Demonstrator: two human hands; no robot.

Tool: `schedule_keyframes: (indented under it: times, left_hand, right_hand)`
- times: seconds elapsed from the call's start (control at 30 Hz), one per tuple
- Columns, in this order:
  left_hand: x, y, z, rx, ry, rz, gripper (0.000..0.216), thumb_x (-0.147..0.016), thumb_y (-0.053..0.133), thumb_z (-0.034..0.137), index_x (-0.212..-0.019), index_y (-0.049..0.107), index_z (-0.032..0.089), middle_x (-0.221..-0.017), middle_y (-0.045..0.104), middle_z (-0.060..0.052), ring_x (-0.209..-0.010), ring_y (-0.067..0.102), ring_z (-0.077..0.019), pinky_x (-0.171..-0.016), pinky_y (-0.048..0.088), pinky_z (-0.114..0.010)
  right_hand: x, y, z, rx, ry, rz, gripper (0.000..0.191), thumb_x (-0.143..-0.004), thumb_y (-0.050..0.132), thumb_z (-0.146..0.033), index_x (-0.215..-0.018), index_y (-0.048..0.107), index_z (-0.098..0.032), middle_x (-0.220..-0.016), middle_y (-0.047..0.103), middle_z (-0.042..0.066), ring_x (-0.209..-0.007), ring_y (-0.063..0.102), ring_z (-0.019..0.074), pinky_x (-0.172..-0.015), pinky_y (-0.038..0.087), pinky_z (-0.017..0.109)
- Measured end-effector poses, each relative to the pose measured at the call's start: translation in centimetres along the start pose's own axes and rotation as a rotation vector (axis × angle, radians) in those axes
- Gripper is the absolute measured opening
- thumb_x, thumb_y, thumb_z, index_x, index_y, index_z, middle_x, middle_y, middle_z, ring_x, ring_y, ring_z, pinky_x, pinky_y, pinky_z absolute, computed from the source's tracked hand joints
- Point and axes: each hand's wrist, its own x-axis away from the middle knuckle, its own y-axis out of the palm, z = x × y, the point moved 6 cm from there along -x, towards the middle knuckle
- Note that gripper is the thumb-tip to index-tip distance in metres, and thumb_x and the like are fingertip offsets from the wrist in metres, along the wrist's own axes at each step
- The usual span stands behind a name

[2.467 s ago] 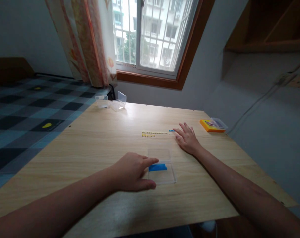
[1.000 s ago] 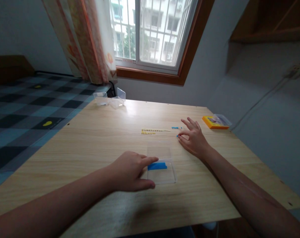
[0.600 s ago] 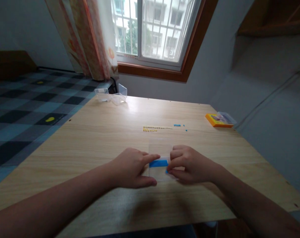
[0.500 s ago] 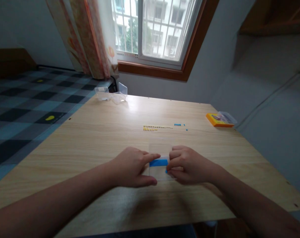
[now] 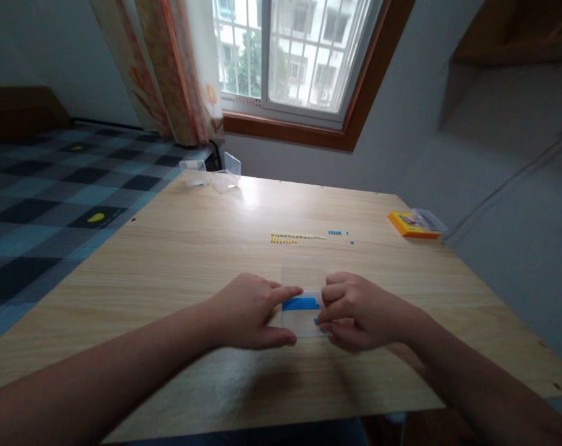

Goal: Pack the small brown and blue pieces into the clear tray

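A small clear plastic box [image 5: 302,322] lies open on the wooden table [image 5: 206,248] near me, with a row of blue beads [image 5: 300,303] inside. My left hand [image 5: 250,310] holds the box's left side between forefinger and thumb. My right hand [image 5: 355,310] is curled at the box's right edge, pinching a tiny blue bead [image 5: 315,321] over the box. Farther back lie a line of small yellow beads [image 5: 294,236] and a few loose blue beads [image 5: 339,233].
Clear open containers [image 5: 210,176] stand at the table's far left corner. An orange box with a clear lid [image 5: 415,223] sits at the far right edge. A checked bed [image 5: 52,204] lies left; a window [image 5: 285,62] and curtain [image 5: 164,68] are behind.
My right hand picked a blue bead from the far row and came back to the clear box, where it now holds the bead. My left hand stayed on the box.
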Motion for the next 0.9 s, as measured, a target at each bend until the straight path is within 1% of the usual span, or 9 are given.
schedule_keyframes:
  times: [0.07, 0.13, 0.23, 0.43, 0.7, 0.9]
  left_hand:
    - [0.0, 0.0, 0.0, -0.003, -0.006, -0.007, 0.075, -0.086, 0.07, 0.063, -0.145, 0.057, 0.018, -0.094, 0.079, -0.007, -0.078, 0.075, -0.0274, -0.066, 0.051, -0.033]
    - [0.0, 0.1, -0.1, -0.003, -0.01, -0.012, 0.075, -0.086, 0.07, 0.063, -0.145, 0.058, 0.018, -0.093, 0.079, -0.006, -0.077, 0.075, -0.0273, -0.066, 0.051, -0.033]
    - [0.0, 0.1, -0.1, 0.001, -0.006, -0.012, 0.076, -0.086, 0.069, 0.063, -0.145, 0.057, 0.018, -0.093, 0.079, -0.007, -0.076, 0.075, -0.0269, -0.065, 0.051, -0.033]
    - [0.0, 0.0, 0.0, 0.001, -0.002, 0.001, 0.076, -0.085, 0.07, 0.063, -0.145, 0.058, 0.018, -0.094, 0.079, -0.007, -0.077, 0.075, -0.0276, -0.064, 0.051, -0.034]
    - [0.0, 0.0, 0.1, 0.012, -0.008, 0.003, 0.075, -0.085, 0.07, 0.063, -0.144, 0.058, 0.018, -0.09, 0.078, -0.006, -0.073, 0.073, -0.0254, -0.063, 0.051, -0.032]
    - [0.0, 0.0, 0.1, 0.013, -0.002, 0.008, 0.075, -0.086, 0.069, 0.063, -0.145, 0.058, 0.018, -0.092, 0.078, -0.006, -0.076, 0.074, -0.0267, -0.065, 0.052, -0.033]
  right_hand:
    - [0.1, -0.1, 0.1, 0.031, 0.012, -0.006, 0.016, -0.087, 0.061, -0.017, -0.078, 0.073, -0.02, -0.07, 0.057, 0.0, -0.069, 0.048, 0.0152, -0.072, 0.037, 0.033]
    - [0.2, -0.3, 0.4, 0.069, 0.034, 0.0, 0.019, -0.087, 0.061, -0.016, -0.069, 0.067, -0.019, -0.068, 0.056, -0.001, -0.069, 0.047, 0.0149, -0.069, 0.034, 0.033]
    - [0.4, -0.5, 0.9, 0.124, 0.079, 0.022, 0.026, -0.089, 0.061, -0.016, -0.063, 0.062, -0.019, -0.067, 0.056, 0.0, -0.068, 0.046, 0.015, -0.068, 0.032, 0.034]
    - [0.3, -0.5, 1.3, 0.19, 0.13, 0.03, 0.029, -0.095, 0.058, -0.018, -0.067, 0.065, -0.019, -0.068, 0.057, 0.001, -0.069, 0.047, 0.016, -0.069, 0.032, 0.033]
    - [0.2, -0.1, 1.6, 0.172, 0.147, 0.044, 0.024, -0.095, 0.06, -0.018, -0.074, 0.071, -0.019, -0.071, 0.058, 0.001, -0.07, 0.047, 0.016, -0.068, 0.031, 0.033]
    - [0.2, -0.1, 1.5, 0.161, 0.14, 0.044, 0.023, -0.096, 0.058, -0.019, -0.079, 0.073, -0.019, -0.073, 0.059, 0.002, -0.07, 0.049, 0.0163, -0.068, 0.032, 0.033]
